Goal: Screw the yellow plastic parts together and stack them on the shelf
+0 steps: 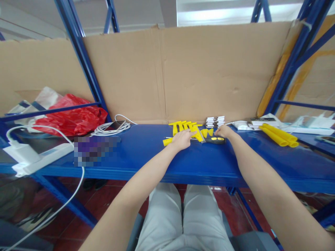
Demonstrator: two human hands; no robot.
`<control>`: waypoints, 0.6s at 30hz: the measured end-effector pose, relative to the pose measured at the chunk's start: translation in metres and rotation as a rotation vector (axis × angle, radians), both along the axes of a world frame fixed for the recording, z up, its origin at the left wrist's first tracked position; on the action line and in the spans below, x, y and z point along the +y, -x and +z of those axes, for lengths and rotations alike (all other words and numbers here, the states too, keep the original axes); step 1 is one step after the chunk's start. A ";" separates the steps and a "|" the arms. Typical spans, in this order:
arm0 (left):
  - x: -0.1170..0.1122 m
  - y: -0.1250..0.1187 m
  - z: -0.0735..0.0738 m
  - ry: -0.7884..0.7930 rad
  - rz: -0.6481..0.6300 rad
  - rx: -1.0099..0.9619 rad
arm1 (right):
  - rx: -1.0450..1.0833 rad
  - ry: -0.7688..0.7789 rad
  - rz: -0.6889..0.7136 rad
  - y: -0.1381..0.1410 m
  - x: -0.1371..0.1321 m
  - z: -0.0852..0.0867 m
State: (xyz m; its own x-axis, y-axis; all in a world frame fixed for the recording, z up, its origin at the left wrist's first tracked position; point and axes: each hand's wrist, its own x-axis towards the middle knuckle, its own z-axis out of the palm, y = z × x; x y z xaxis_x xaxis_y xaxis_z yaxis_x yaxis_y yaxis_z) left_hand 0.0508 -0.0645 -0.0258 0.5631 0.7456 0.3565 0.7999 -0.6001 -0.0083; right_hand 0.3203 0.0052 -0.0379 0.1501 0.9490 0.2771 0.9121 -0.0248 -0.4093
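My left hand (pixel 181 140) rests on the blue worktop with its fingers closed at a yellow plastic piece (pixel 199 134) that has a grey strip along one edge. Behind that hand stands a row of several yellow T-shaped pieces (pixel 180 126). A yellow tube end (pixel 167 142) shows to its left, with a thin rod near it. Just right of the piece lies a black tool handle (pixel 215 140) with yellow marks, and small yellow wedges (pixel 206 132) sit behind it. My right hand (pixel 224 131) is pinched beyond the handle's end; what its fingers hold is hidden.
White-and-brown packets (pixel 215 121) are stacked against the cardboard wall (pixel 209 69). Yellow tubes (pixel 278 135) lie at the right. On the left are a coiled white cable (pixel 111 129), a red plastic bag (pixel 73 113), a power strip (pixel 47 159) and a blurred-out item (pixel 95 150). Blue shelf posts rise at both sides.
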 end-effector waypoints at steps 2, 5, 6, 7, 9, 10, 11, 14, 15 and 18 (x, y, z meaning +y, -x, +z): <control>0.000 -0.001 -0.001 0.002 -0.003 -0.001 | -0.016 0.095 -0.009 0.001 0.001 0.001; 0.000 -0.001 -0.002 0.009 -0.011 -0.005 | -0.035 0.118 -0.017 0.004 0.000 0.004; 0.000 -0.001 -0.002 0.012 -0.015 -0.007 | -0.029 0.113 -0.026 0.005 -0.001 0.005; 0.000 -0.001 -0.002 0.013 -0.019 -0.008 | -0.005 0.102 -0.035 0.007 -0.003 0.007; 0.001 -0.001 -0.003 0.013 -0.025 -0.010 | 0.078 0.062 -0.037 0.011 -0.006 0.011; 0.001 -0.001 -0.004 0.010 -0.027 -0.012 | 0.122 0.038 -0.025 0.014 -0.008 0.014; 0.002 -0.001 -0.004 0.006 -0.027 -0.016 | 0.161 0.015 -0.004 0.017 -0.010 0.017; 0.003 -0.001 -0.006 -0.010 -0.028 -0.026 | 0.239 -0.050 0.100 0.033 -0.018 0.025; 0.004 -0.001 -0.006 -0.015 -0.033 -0.025 | 0.279 -0.079 0.152 0.040 -0.020 0.027; 0.003 -0.001 -0.005 -0.037 -0.061 -0.003 | 0.430 -0.172 0.354 0.063 -0.024 0.029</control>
